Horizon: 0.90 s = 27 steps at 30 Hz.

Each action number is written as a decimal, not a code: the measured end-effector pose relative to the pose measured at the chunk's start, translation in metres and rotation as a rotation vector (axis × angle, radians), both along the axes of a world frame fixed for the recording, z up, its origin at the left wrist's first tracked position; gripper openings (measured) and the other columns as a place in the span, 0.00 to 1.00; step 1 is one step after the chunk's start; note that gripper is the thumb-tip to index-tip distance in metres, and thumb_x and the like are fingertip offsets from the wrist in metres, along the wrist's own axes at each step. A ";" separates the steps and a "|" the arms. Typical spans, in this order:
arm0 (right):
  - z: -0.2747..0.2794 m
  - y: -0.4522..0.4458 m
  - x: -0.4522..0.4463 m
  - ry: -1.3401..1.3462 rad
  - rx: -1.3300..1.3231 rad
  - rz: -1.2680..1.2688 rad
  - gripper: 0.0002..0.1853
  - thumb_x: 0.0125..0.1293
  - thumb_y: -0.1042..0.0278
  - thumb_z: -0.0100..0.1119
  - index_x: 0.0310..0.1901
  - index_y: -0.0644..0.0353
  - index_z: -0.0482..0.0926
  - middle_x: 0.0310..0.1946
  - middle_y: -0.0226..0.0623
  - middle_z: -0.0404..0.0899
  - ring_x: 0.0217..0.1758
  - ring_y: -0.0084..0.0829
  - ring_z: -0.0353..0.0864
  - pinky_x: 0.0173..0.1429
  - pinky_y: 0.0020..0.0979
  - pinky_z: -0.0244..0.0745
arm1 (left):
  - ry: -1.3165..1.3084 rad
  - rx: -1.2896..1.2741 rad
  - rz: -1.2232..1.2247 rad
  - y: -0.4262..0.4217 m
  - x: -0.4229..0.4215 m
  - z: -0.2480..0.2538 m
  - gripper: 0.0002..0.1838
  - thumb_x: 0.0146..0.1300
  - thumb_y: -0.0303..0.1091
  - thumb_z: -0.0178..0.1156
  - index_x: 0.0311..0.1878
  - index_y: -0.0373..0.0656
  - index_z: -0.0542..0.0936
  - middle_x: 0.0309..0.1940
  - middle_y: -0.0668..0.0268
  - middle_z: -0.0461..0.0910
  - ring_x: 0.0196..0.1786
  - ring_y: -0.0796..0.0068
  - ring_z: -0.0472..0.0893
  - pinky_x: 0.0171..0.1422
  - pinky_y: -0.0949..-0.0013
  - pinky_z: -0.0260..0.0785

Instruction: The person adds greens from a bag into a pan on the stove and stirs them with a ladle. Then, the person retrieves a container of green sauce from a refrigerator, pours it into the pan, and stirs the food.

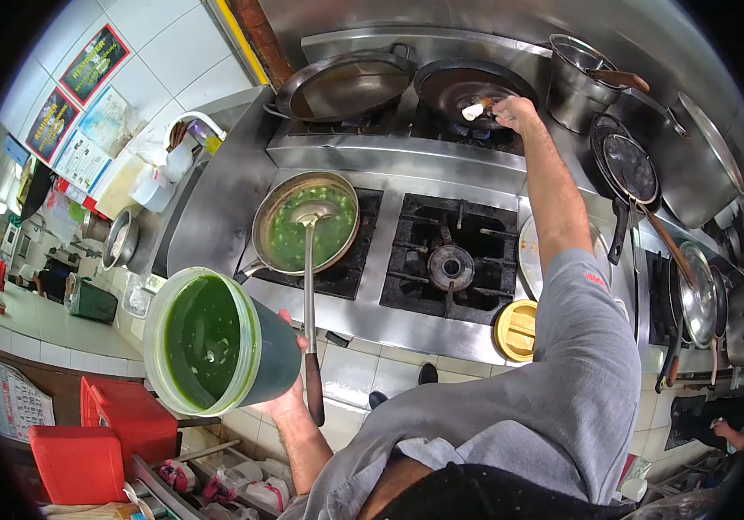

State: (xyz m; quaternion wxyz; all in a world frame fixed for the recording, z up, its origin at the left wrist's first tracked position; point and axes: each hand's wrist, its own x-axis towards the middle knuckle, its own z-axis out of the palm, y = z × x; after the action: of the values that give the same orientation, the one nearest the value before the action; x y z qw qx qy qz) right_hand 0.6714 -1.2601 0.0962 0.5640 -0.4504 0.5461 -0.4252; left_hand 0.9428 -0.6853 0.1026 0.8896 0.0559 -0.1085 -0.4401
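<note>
My left hand (290,394) is wrapped around a tall translucent plastic tub (281,351) of dark green liquid, its open mouth tilted toward me. Right beside the tub, a steel pan (258,227) holds green soup with pale bits. A long-handled ladle (310,286) rests in that pan, its bowl in the soup and its dark grip hanging over the stove's front edge. At the back, my right hand (515,113) reaches over a dark wok (519,80). Its fingers are closed on a small white object (473,112) with a brownish part, whose kind I cannot make out.
Another wok (346,87) stands at the back left. A bare burner (451,266) is right of the soup pan, with a yellow lid (517,329) at the front edge. Pots (573,91) and pans crowd the right. Red bins (77,464) stand lower left.
</note>
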 end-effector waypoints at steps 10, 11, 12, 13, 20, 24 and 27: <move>-0.014 -0.003 0.022 0.958 -0.378 -0.226 0.18 0.55 0.58 0.62 0.43 0.59 0.80 0.40 0.51 0.80 0.49 0.45 0.79 0.55 0.39 0.73 | -0.075 -0.005 -0.024 -0.001 0.002 -0.006 0.35 0.59 0.56 0.53 0.66 0.49 0.62 0.64 0.52 0.60 0.67 0.34 0.53 0.54 0.30 0.56; 0.005 0.025 0.033 0.955 -0.391 -0.197 0.17 0.59 0.56 0.58 0.47 0.56 0.79 0.47 0.47 0.76 0.52 0.45 0.77 0.56 0.39 0.72 | -0.077 -0.016 -0.024 -0.002 0.000 -0.003 0.35 0.59 0.55 0.54 0.67 0.49 0.61 0.64 0.51 0.60 0.67 0.34 0.53 0.54 0.29 0.56; 0.004 0.036 0.044 0.955 -0.393 -0.196 0.17 0.59 0.56 0.58 0.47 0.56 0.79 0.47 0.47 0.76 0.52 0.45 0.77 0.56 0.39 0.72 | -0.078 -0.028 -0.026 -0.003 -0.002 -0.002 0.35 0.59 0.55 0.54 0.67 0.49 0.61 0.64 0.51 0.60 0.67 0.34 0.52 0.54 0.29 0.56; 0.000 0.044 0.052 0.967 -0.633 -0.109 0.15 0.59 0.58 0.58 0.45 0.55 0.80 0.47 0.46 0.76 0.51 0.45 0.77 0.56 0.38 0.72 | -0.028 -0.023 -0.019 -0.003 -0.003 -0.003 0.36 0.58 0.55 0.54 0.67 0.49 0.61 0.64 0.51 0.60 0.67 0.34 0.52 0.54 0.29 0.56; -0.018 0.035 0.060 1.135 -0.749 0.143 0.09 0.56 0.70 0.54 0.39 0.54 0.81 0.36 0.50 0.79 0.44 0.50 0.78 0.50 0.44 0.74 | -0.029 -0.003 -0.024 -0.003 0.004 -0.006 0.36 0.58 0.57 0.53 0.66 0.49 0.62 0.64 0.52 0.60 0.67 0.35 0.52 0.52 0.30 0.56; 0.017 0.073 0.061 1.102 -0.558 -0.056 0.12 0.58 0.70 0.50 0.42 0.57 0.80 0.39 0.52 0.79 0.45 0.50 0.78 0.51 0.43 0.73 | -0.048 0.018 -0.045 -0.002 0.009 -0.008 0.36 0.57 0.57 0.54 0.66 0.49 0.63 0.63 0.52 0.61 0.67 0.35 0.53 0.52 0.31 0.55; 0.039 0.142 0.050 0.840 -0.842 -0.022 0.13 0.59 0.69 0.53 0.45 0.64 0.79 0.38 0.52 0.79 0.44 0.46 0.80 0.50 0.39 0.74 | 0.006 0.042 -0.056 0.002 0.011 -0.008 0.35 0.57 0.58 0.53 0.65 0.49 0.64 0.63 0.52 0.62 0.66 0.33 0.53 0.50 0.32 0.55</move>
State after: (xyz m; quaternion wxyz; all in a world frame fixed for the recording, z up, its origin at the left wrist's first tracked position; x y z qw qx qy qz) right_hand 0.7216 -1.1181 0.1355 0.0682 -0.7592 0.5117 -0.3965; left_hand 0.9536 -0.6837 0.0949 0.8759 0.0699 -0.0980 -0.4673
